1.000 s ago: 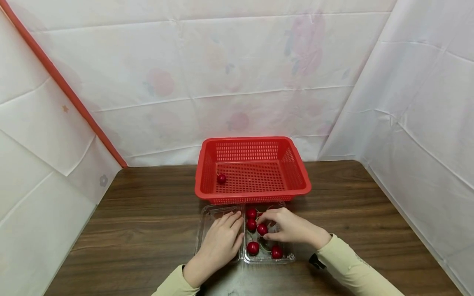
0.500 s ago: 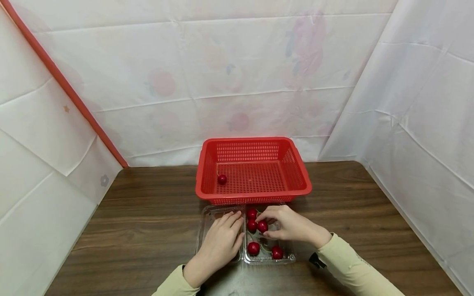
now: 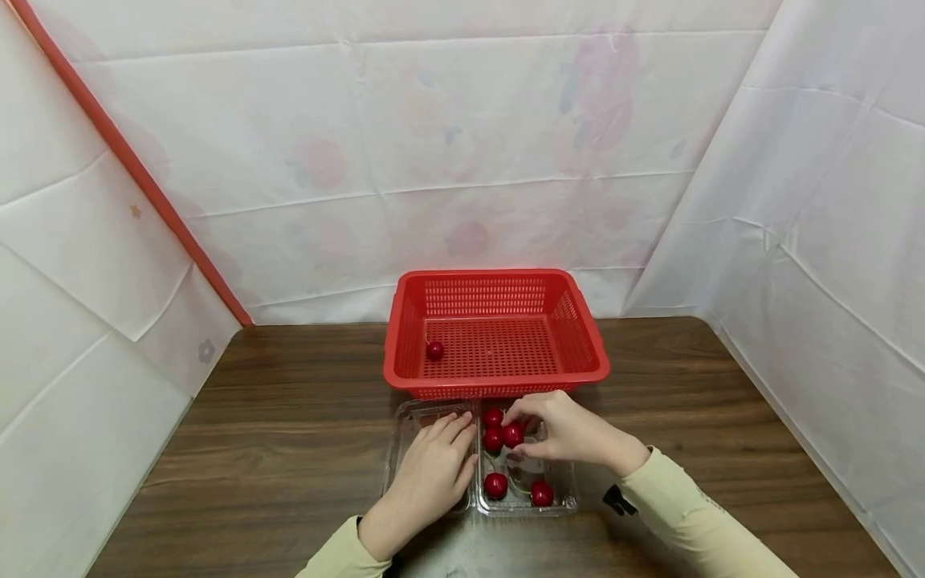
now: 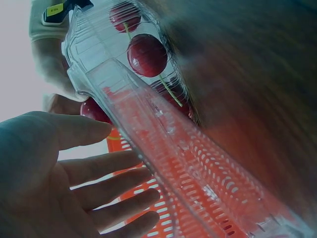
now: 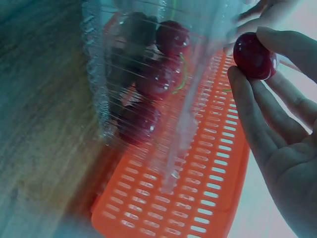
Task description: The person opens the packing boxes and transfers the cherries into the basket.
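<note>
My right hand (image 3: 578, 433) pinches a dark red cherry (image 5: 254, 55) between thumb and fingertips, above the filled half of a clear plastic clamshell box (image 3: 531, 510). Below and beside it in that half are several more cherries, among them a front left one (image 3: 495, 486) and a front right one (image 3: 542, 494), some with green stems. My left hand (image 3: 432, 470) rests on the clamshell's other half, the lid (image 3: 401, 425), its fingers extended and holding nothing. In the left wrist view, its fingertips (image 4: 146, 198) lie near the clear plastic edge.
Behind the clamshell stands a red perforated basket (image 3: 495, 377) with a single cherry (image 3: 434, 350) at its left. The dark wooden table (image 3: 289, 433) is bounded by white patterned sheets (image 3: 361, 160) at the back and sides.
My right hand has raised the pinched cherry slightly and shifted it toward the basket. The left hand stays in place on the lid.
</note>
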Demonstrator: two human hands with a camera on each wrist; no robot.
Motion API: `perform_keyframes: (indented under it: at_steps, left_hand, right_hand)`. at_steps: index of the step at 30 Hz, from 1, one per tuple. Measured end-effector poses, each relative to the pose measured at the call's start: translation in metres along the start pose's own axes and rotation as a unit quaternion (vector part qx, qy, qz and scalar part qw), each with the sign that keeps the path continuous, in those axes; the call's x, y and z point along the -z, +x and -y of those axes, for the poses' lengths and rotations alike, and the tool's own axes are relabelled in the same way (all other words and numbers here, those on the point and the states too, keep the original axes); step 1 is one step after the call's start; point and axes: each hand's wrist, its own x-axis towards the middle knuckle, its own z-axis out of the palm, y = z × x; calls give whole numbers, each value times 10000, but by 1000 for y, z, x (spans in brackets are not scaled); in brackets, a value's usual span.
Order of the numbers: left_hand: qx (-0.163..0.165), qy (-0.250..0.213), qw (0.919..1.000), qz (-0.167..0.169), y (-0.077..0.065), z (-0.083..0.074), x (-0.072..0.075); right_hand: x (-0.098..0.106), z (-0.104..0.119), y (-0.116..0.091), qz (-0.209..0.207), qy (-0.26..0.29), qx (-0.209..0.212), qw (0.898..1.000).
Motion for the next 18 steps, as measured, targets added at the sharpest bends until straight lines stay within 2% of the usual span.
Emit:
perform_keyframes:
  at_steps: [5, 12, 18]
  left_hand:
    - [-28, 2, 10000, 31, 0, 0, 0]
    - [-62, 4, 10000, -18, 0, 0, 0]
    - [-80, 29, 10000, -38, 0, 1, 1]
  right_hand:
    - [6, 1, 3, -62, 40, 32, 10000]
    - [14, 1, 9, -82, -545, 151, 9984]
    - [17, 0, 13, -108, -590, 106, 9981]
